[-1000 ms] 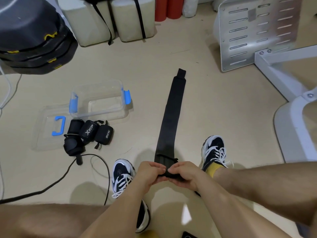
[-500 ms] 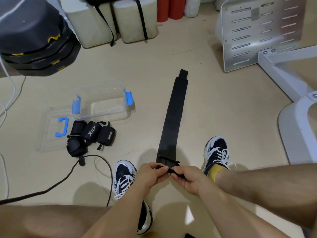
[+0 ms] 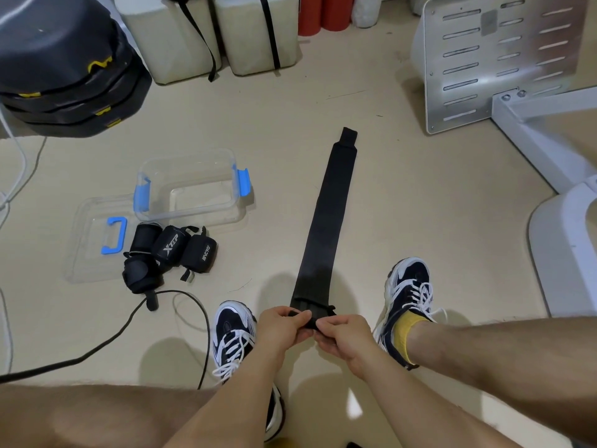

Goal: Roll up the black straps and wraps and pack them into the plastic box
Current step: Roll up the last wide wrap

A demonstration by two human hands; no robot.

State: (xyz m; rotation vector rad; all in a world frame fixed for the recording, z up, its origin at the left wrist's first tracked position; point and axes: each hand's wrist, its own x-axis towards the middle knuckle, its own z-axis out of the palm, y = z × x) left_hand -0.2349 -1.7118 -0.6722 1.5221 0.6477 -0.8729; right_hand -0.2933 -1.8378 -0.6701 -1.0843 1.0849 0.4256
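Slack is the likely trouble. Head view: left hand [image 3: 284, 328] and right hand [image 3: 342, 334] each close their grip on the near end of the black strap [image 3: 326, 221], which lies flat along the floor. A loose first turn could unravel. The plastic box [image 3: 193, 221] sits well apart, leftward.

Floor [image 3: 420, 221]: beige, smooth, soft shadows | far left: black padded discs [image 3: 64, 72], yellow marks, stacked | far edge: two off-white blocks [image 3: 255, 37], red cylinders [image 3: 323, 14] beside | right: slotted metal plate [image 3: 484, 59] bolted to white frame [image 3: 529, 130] | left floor: black cable [image 3: 77, 360], white cable [image 3: 24, 160]
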